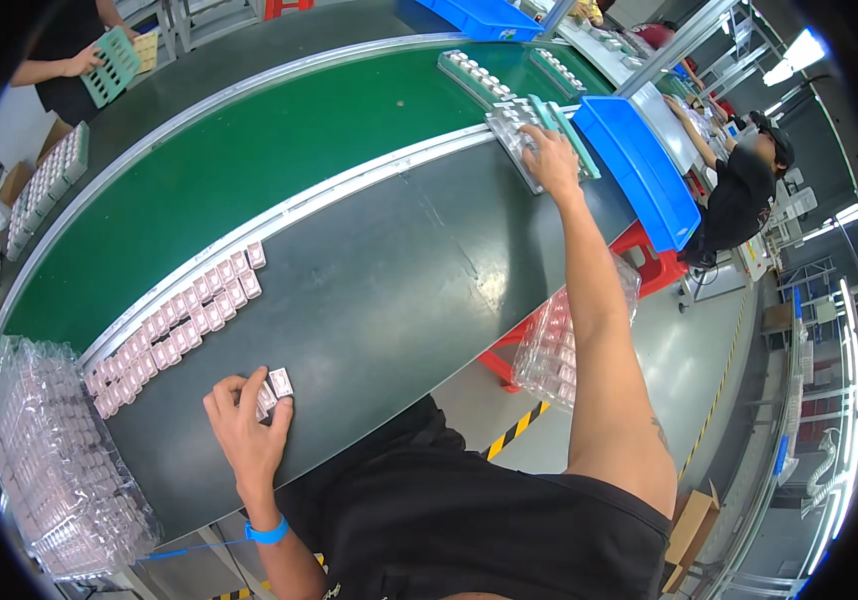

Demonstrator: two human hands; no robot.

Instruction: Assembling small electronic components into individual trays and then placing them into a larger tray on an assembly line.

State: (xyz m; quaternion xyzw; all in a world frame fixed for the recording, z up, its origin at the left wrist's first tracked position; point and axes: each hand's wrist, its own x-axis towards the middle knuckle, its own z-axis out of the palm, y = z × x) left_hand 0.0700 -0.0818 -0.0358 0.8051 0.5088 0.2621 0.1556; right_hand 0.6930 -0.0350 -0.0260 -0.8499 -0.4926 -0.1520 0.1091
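Low over the near part of the dark tabletop, my left hand (247,425) curls its thumb and fingers around a few small pinkish-white blocks (280,381). Rows of similar pink-and-white blocks (174,325) lie along the conveyor's edge, just beyond that hand. My right hand (552,160) is stretched far to the upper right. Its bent fingers rest over a grey slotted tray (514,148), which lies across the conveyor rim and the tabletop. Whatever those fingertips pinch is too small to make out. A pale green tray (577,140) lies against the grey one.
A green conveyor belt (279,130) curves past the table, carrying trays of white pieces (474,77). Clear plastic trays (64,460) are stacked at the left end. A blue bin (639,165) stands at right, above a red stool (654,262). Co-workers stand at upper left and right.
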